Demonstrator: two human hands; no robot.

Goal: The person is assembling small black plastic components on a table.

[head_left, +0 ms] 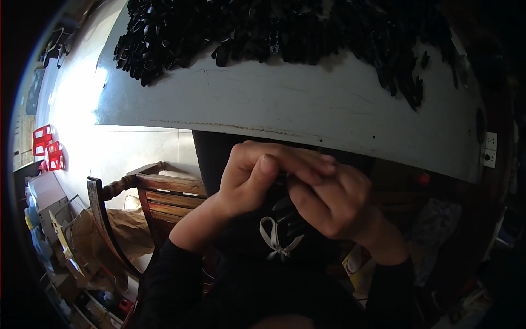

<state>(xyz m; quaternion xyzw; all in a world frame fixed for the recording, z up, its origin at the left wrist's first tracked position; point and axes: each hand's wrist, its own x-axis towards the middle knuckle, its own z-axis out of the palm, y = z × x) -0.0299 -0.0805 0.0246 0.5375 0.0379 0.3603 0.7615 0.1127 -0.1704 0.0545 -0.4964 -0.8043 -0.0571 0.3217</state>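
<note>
The left grip partly hides the right grip, and the upper edge cuts off the black heap.

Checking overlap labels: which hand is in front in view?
The left hand: its fingers cross in front of the right hand, partly hiding it.

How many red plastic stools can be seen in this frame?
2. Both are at the far left: the upper red plastic stool, and the lower red plastic stool just below and right of it. Others may be hidden in the dark rim.
</note>
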